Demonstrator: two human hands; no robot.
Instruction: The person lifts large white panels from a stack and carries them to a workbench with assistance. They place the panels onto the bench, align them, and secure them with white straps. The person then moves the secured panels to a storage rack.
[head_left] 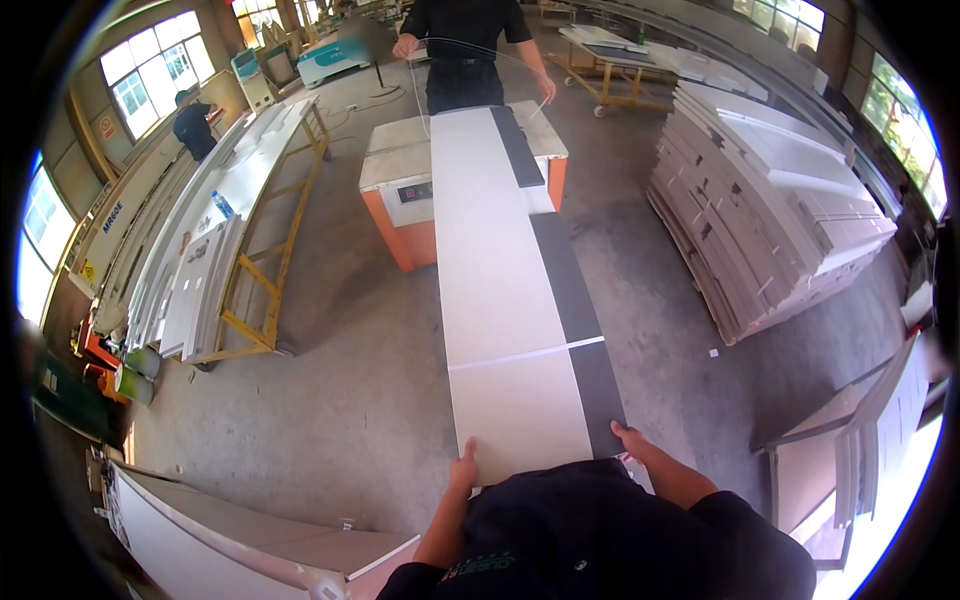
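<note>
The person's two bare hands [464, 468], one long white panel [495, 265] and one pale band [525, 354] across it are in view. Around them are one orange-and-white strapping machine [396, 235], two co-workers [462, 84], two yellow-framed tables [289, 245], one plastic bottle [222, 206] and one tall panel stack [735, 230]. At least five windows [155, 75] show.
</note>
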